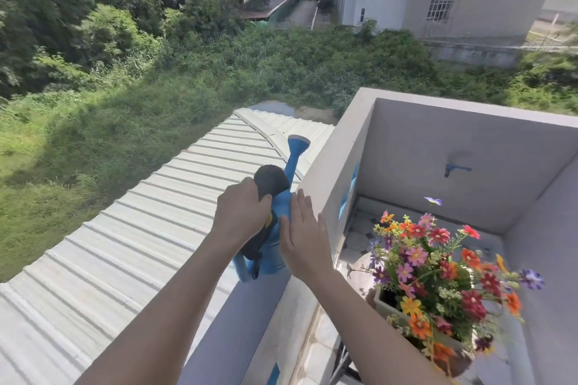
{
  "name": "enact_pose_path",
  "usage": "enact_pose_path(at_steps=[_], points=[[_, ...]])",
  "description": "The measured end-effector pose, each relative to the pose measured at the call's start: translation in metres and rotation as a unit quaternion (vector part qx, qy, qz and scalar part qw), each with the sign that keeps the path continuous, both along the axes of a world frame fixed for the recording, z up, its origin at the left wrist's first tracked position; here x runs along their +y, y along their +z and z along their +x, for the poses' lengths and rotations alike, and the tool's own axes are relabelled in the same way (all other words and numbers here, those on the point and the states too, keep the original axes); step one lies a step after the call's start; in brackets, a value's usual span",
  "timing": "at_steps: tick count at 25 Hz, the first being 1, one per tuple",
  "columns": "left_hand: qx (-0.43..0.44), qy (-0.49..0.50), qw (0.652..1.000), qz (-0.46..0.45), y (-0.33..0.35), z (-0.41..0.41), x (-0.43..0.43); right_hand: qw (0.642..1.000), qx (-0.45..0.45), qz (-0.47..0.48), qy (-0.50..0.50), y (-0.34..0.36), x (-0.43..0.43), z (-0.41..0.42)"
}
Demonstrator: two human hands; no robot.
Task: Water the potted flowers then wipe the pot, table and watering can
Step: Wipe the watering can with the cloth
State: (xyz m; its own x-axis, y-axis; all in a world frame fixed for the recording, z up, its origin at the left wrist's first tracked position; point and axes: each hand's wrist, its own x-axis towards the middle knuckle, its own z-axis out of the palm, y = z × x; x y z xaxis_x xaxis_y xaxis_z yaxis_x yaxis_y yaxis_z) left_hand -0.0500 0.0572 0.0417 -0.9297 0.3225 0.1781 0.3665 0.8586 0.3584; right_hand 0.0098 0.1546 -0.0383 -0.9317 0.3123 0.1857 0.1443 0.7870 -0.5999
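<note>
Two hands work on a blue watering can (pixel 275 247) that sits on top of a pale balcony wall (pixel 328 172); the left hand (pixel 240 216) is closed around a dark cloth (pixel 270 181), pressing it against the can's upper side, and part of the cloth hangs down below that hand along the can's body; the right hand (pixel 305 234) lies flat with fingers straight and close together, resting on the can just beside the left hand, steadying it; the can's spout (pixel 297 150) points up and away beyond both hands, over a ribbed metal roof (pixel 125 244) below; to the right of the right hand and lower down, inside the balcony, stands a pot (pixel 387 300) full of red, orange, pink and purple flowers (pixel 438 269); whether the pot rests on a bench cannot be told; grass and trees lie further out past the roof.
</note>
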Motion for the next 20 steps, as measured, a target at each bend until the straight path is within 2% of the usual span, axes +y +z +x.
enact_pose_path(at_steps=[3, 7, 11, 16, 20], points=[[0.044, -0.055, 0.998, -0.006, 0.057, 0.011, 0.017, 0.994, 0.072, -0.033, -0.070, 0.038, 0.005, 0.012], [0.081, -0.144, 0.986, 0.005, 0.128, 0.045, 0.061, 0.972, 0.168, -0.020, -0.165, 0.098, 0.038, 0.049], [0.067, -0.216, 0.973, 0.055, 0.173, 0.098, 0.127, 0.946, 0.222, -0.017, -0.236, 0.142, 0.099, 0.108], [0.034, -0.306, 0.944, 0.116, 0.171, 0.195, 0.229, 0.922, 0.219, 0.017, -0.318, 0.155, 0.188, 0.228], [-0.003, -0.323, 0.938, 0.125, 0.115, 0.274, 0.304, 0.920, 0.168, 0.005, -0.353, 0.114, 0.254, 0.322]])
